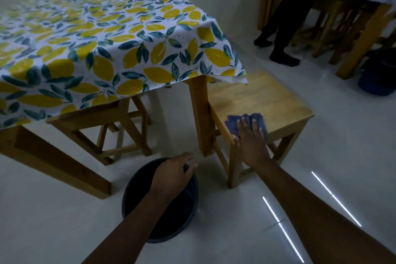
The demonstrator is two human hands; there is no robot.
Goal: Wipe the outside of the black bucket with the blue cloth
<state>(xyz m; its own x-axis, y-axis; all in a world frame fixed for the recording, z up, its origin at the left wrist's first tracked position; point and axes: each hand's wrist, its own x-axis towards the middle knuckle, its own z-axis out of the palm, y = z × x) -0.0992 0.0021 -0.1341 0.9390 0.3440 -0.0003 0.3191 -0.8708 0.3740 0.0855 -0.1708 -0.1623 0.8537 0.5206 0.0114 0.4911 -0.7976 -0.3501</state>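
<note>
The black bucket stands upright on the white floor, below the table's corner. My left hand grips its far rim, fingers curled over the edge. The blue cloth lies crumpled on the near left corner of a wooden stool, right of the bucket. My right hand rests on top of the cloth with fingers spread over it, pressing it to the stool seat. Part of the cloth is hidden under the hand.
A table with a lemon-print cloth fills the left; its wooden leg stands between bucket and stool. Another stool sits under the table. A person's dark-trousered legs stand at the back right beside wooden furniture. A blue object lies far right.
</note>
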